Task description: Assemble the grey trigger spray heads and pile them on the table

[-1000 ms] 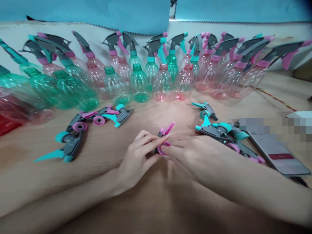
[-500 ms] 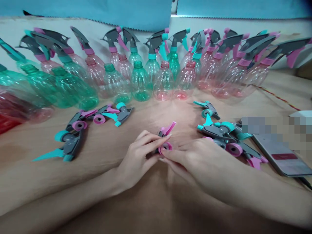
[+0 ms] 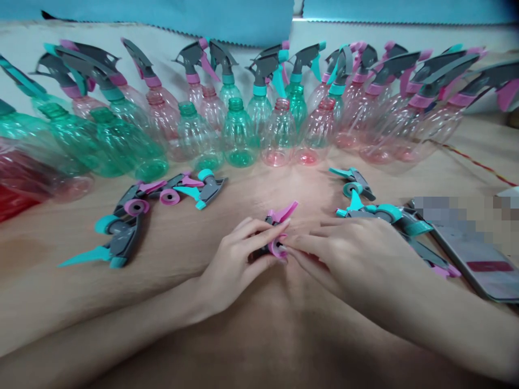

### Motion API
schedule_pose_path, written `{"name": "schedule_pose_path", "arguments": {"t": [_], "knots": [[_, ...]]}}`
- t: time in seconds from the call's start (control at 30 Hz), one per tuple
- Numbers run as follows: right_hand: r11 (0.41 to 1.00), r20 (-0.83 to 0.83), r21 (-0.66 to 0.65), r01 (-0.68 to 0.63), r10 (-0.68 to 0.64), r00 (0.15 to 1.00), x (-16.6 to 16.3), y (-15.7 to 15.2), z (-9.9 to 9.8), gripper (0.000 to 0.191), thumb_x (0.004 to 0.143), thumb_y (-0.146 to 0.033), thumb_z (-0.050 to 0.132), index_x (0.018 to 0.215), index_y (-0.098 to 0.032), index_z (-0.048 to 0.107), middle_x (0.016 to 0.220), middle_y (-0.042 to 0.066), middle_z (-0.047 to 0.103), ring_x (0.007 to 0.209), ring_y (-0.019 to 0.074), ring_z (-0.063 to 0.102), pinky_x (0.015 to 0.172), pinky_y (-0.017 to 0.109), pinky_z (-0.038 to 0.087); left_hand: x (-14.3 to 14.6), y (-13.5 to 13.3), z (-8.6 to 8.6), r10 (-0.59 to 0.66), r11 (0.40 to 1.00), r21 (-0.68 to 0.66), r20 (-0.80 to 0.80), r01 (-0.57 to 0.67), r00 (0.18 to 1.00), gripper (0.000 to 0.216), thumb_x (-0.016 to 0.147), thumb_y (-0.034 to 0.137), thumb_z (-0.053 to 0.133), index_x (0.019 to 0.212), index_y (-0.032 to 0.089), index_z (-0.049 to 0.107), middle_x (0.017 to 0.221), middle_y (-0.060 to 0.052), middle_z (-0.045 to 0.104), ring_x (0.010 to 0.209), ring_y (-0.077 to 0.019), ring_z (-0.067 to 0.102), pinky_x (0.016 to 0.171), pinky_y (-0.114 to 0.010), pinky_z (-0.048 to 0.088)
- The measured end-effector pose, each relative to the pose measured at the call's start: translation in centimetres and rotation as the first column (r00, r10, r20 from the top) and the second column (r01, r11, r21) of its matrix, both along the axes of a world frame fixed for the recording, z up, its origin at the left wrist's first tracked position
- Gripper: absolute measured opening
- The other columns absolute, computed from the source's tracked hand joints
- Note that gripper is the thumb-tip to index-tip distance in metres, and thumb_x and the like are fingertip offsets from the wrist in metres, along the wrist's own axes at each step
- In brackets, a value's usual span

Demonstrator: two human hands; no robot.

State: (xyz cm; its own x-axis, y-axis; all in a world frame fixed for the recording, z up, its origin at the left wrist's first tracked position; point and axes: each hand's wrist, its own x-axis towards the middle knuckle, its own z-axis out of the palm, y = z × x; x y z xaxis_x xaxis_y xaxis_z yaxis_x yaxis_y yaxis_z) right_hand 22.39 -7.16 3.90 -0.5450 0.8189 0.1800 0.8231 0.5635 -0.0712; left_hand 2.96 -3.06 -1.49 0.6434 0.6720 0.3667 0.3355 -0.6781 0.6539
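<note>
My left hand [image 3: 237, 254] is closed around a grey spray trigger head with a pink collar [image 3: 277, 247] and a pink lever. The collar's open underside faces right and up, and the lever points away from me. Close against that opening, the fingertips of my right hand [image 3: 340, 246] are pinched together. Whatever they grip, if anything, is too small or hidden to make out. Most of the grey body is covered by my left fingers.
Several loose trigger heads lie left [image 3: 124, 235] and right [image 3: 389, 213]. Behind stand open green bottles [image 3: 239, 132] and pink bottles [image 3: 279, 132], backed by bottles with trigger heads fitted. A phone [image 3: 474, 254] lies at the right; a red bag [image 3: 16, 197] is far left.
My right fingertips have drawn back slightly to the right, from over the pink collar to its edge. My left hand keeps its hold. The whole view has shifted a little.
</note>
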Motion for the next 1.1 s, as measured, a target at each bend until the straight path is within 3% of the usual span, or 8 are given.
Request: {"name": "schedule_pose_path", "arguments": {"t": [0.1, 0.27, 0.47, 0.63, 0.8, 1.1], "knots": [[0.999, -0.021, 0.030, 0.029, -0.028, 0.999, -0.2, -0.4, -0.5, 0.016, 0.083, -0.014, 0.054, 0.087, -0.016, 0.070, 0.068, 0.005, 0.071, 0.055, 0.0191, 0.062, 0.048, 0.028, 0.031, 0.0, 0.0, 0.0, 0.013, 0.998, -0.057, -0.014, -0.014, 1.000, 0.043, 0.089, 0.016, 0.057, 0.131, 0.027, 0.053, 0.107, -0.004, 0.061, 0.088, -0.0159, 0.058, 0.076, -0.028, 0.052], [0.977, -0.210, -0.211, -0.032, -0.013, 0.978, -0.3, 0.5, -0.6, 0.026, 0.092, -0.019, 0.046, 0.080, -0.018, 0.069, 0.070, 0.003, 0.070, 0.062, 0.0137, 0.062, 0.059, 0.026, 0.040, 0.0, 0.2, 0.0, 0.046, 0.990, -0.134, 0.039, -0.040, 0.998, 0.041, 0.088, 0.017, 0.060, 0.128, 0.028, 0.056, 0.104, -0.002, 0.061, 0.076, -0.0119, 0.056, 0.065, -0.023, 0.050], [1.000, -0.130, 0.013, -0.016, 0.018, 0.991, -0.4, 0.3, -1.4, 0.020, 0.087, -0.012, 0.048, 0.090, -0.011, 0.068, 0.073, 0.008, 0.070, 0.064, 0.0194, 0.063, 0.056, 0.029, 0.039, 0.0, 0.6, 0.0, 0.045, 0.981, -0.191, 0.035, -0.037, 0.998, 0.043, 0.085, 0.013, 0.062, 0.124, 0.029, 0.060, 0.107, -0.002, 0.062, 0.078, -0.0122, 0.058, 0.064, -0.023, 0.047], [0.991, -0.231, -0.130, 0.013, -0.043, 0.972, -0.3, 1.0, -1.4, 0.016, 0.088, -0.019, 0.049, 0.085, -0.015, 0.064, 0.063, 0.000, 0.063, 0.049, 0.0122, 0.051, 0.048, 0.026, 0.030, 0.2, 0.7, 0.3, 0.098, 0.957, -0.279, 0.041, -0.083, 0.994, 0.034, 0.082, 0.019, 0.066, 0.116, 0.025, 0.066, 0.103, -0.004, 0.065, 0.081, -0.0155, 0.059, 0.069, -0.027, 0.048], [0.984, -0.200, -0.171, 0.041, -0.076, 0.977, -0.3, 1.0, -1.0, 0.021, 0.091, -0.022, 0.041, 0.085, -0.014, 0.060, 0.065, 0.003, 0.061, 0.052, 0.0150, 0.052, 0.050, 0.029, 0.029, 0.4, 0.8, 0.3, 0.098, 0.948, -0.312, 0.075, -0.070, 0.992, 0.029, 0.082, 0.020, 0.067, 0.110, 0.022, 0.067, 0.099, -0.004, 0.064, 0.075, -0.0136, 0.056, 0.066, -0.026, 0.046], [1.000, -0.157, 0.011, -0.011, 0.012, 0.988, -0.8, 0.0, -1.8, 0.012, 0.086, -0.011, 0.041, 0.083, -0.014, 0.053, 0.059, 0.002, 0.062, 0.044, 0.0164, 0.056, 0.042, 0.027, 0.023, 0.4, 0.7, 0.6, 0.042, 0.947, -0.321, 0.061, -0.020, 0.997, 0.024, 0.081, 0.015, 0.067, 0.103, 0.023, 0.068, 0.097, -0.002, 0.064, 0.080, -0.0145, 0.058, 0.068, -0.025, 0.044]]}}
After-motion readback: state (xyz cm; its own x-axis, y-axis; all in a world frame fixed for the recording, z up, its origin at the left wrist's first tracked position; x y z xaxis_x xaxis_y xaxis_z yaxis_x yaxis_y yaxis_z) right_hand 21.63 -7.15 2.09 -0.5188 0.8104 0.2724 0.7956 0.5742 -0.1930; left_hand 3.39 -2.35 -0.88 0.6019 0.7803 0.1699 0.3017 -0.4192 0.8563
